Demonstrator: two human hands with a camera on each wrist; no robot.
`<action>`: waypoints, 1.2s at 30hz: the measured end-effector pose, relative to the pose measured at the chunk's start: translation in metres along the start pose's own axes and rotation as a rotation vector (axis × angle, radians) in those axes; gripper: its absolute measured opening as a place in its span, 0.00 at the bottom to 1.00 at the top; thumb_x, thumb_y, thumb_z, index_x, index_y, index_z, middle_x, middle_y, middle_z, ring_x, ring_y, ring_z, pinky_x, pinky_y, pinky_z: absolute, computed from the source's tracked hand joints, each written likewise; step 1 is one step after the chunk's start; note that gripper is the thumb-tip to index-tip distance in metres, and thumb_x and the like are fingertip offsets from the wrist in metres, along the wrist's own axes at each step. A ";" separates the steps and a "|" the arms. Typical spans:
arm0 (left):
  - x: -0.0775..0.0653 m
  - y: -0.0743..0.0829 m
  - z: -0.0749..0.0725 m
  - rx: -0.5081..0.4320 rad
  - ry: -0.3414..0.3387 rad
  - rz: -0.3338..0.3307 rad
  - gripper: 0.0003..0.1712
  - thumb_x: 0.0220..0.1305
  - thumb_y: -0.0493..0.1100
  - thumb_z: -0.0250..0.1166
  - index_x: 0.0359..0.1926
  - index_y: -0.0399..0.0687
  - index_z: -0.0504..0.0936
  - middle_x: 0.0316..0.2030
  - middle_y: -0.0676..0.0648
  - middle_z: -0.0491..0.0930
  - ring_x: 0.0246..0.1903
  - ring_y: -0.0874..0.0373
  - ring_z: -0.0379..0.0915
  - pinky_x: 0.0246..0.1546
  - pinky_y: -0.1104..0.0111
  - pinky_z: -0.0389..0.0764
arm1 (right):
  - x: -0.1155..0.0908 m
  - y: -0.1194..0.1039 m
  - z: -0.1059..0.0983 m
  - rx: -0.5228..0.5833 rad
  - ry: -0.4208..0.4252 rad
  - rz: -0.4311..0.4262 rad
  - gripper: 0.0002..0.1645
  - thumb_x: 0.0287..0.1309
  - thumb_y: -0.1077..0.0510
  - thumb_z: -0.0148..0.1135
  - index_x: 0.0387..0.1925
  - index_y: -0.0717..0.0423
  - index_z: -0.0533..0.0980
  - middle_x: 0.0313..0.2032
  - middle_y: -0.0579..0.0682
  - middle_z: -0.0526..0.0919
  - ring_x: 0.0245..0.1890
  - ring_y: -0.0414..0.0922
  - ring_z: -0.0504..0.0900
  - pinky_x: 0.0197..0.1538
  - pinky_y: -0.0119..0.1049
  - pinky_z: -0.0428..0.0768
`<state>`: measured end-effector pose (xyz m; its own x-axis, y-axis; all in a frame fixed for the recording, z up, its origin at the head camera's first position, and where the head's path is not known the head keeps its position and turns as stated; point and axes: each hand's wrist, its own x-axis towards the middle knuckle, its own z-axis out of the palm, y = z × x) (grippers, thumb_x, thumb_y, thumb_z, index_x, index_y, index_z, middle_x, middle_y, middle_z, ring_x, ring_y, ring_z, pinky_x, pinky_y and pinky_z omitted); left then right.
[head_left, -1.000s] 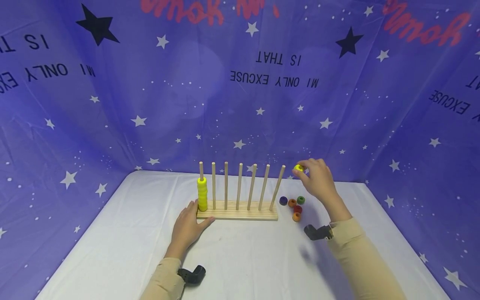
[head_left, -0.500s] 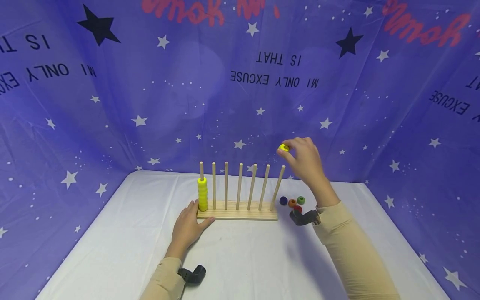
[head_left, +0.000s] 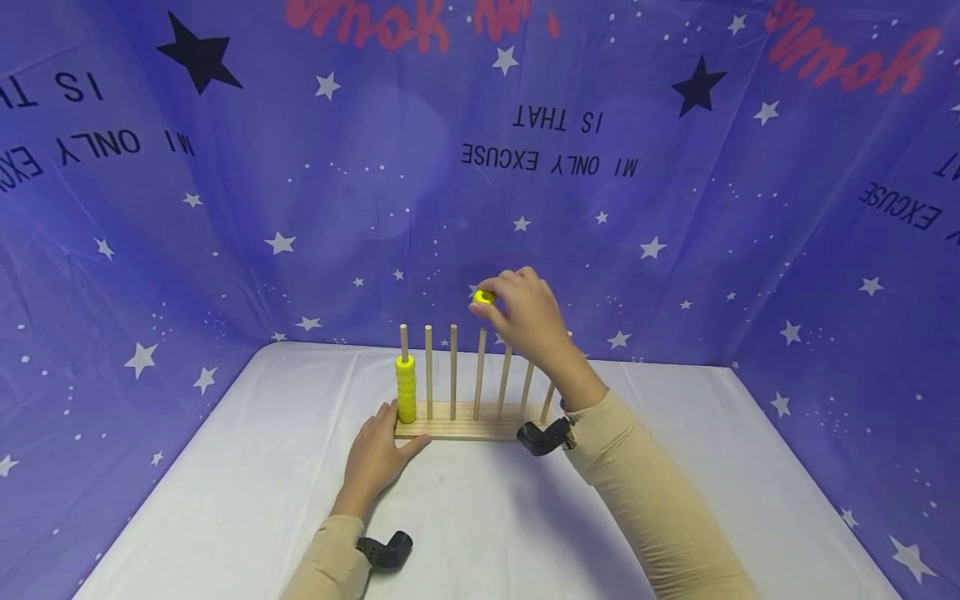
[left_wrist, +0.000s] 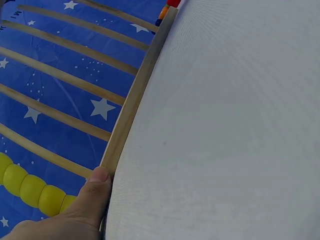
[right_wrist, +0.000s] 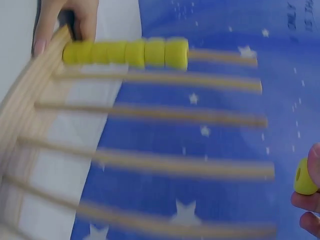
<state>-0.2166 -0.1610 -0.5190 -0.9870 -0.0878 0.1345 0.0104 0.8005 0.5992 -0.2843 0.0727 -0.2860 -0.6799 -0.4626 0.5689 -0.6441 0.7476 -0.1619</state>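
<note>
A wooden peg stand (head_left: 465,430) with a row of upright pegs stands on the table. Yellow beads (head_left: 406,390) fill most of its leftmost peg, whose top is bare. My left hand (head_left: 377,450) holds the stand's left end, thumb (left_wrist: 95,192) along the front edge and fingers at the side. Between thumb and fingertips, my right hand (head_left: 528,321) pinches one yellow bead (head_left: 483,297) above the middle pegs. The hole of that bead (right_wrist: 304,179) shows in the right wrist view, beyond the peg tips. My right forearm and hand cover the right-hand pegs in the head view.
Loose beads (left_wrist: 165,12) in red, orange and dark blue lie past the stand's right end, hidden behind my right arm in the head view. White cloth (head_left: 225,500) covers the table. A purple star-print curtain (head_left: 375,208) surrounds the back and sides.
My right hand has risen and moved left with the yellow bead, from over the loose beads to above the middle pegs. My left hand and the stand have stayed in place.
</note>
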 end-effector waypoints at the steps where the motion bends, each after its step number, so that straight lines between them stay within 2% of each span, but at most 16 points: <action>1: 0.000 0.000 0.000 0.001 0.000 -0.002 0.54 0.58 0.65 0.68 0.76 0.43 0.57 0.73 0.36 0.61 0.74 0.38 0.53 0.75 0.44 0.54 | 0.003 -0.006 0.003 -0.002 -0.003 -0.017 0.20 0.61 0.43 0.65 0.48 0.51 0.83 0.39 0.45 0.85 0.44 0.48 0.76 0.48 0.45 0.76; 8: 0.001 -0.003 0.000 0.010 0.003 0.003 0.54 0.58 0.68 0.67 0.76 0.45 0.58 0.73 0.36 0.61 0.73 0.36 0.55 0.74 0.41 0.56 | 0.015 -0.046 0.022 0.002 -0.028 -0.103 0.21 0.63 0.41 0.63 0.49 0.49 0.83 0.38 0.42 0.84 0.42 0.44 0.76 0.45 0.39 0.76; 14: 0.001 -0.004 0.001 0.012 0.015 0.023 0.53 0.58 0.69 0.66 0.75 0.47 0.59 0.73 0.37 0.62 0.73 0.36 0.56 0.73 0.41 0.58 | 0.021 -0.067 0.035 0.014 -0.068 -0.131 0.21 0.63 0.41 0.62 0.49 0.48 0.83 0.39 0.41 0.85 0.43 0.43 0.75 0.45 0.37 0.75; 22: -0.001 -0.005 0.000 0.001 0.021 0.035 0.52 0.57 0.68 0.67 0.75 0.48 0.60 0.72 0.38 0.64 0.73 0.37 0.56 0.73 0.42 0.58 | 0.023 -0.075 0.046 0.006 -0.089 -0.147 0.21 0.64 0.41 0.62 0.49 0.48 0.83 0.40 0.41 0.85 0.43 0.42 0.76 0.45 0.36 0.75; 36: 0.000 -0.004 0.000 0.004 0.024 0.027 0.52 0.57 0.68 0.68 0.74 0.48 0.61 0.72 0.38 0.64 0.73 0.37 0.57 0.73 0.42 0.59 | 0.023 -0.075 0.051 -0.010 -0.146 -0.134 0.20 0.65 0.41 0.61 0.49 0.49 0.83 0.40 0.42 0.86 0.45 0.43 0.76 0.46 0.36 0.75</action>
<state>-0.2166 -0.1642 -0.5218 -0.9823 -0.0800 0.1692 0.0363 0.8054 0.5917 -0.2691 -0.0181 -0.3016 -0.6323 -0.6224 0.4614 -0.7296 0.6786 -0.0843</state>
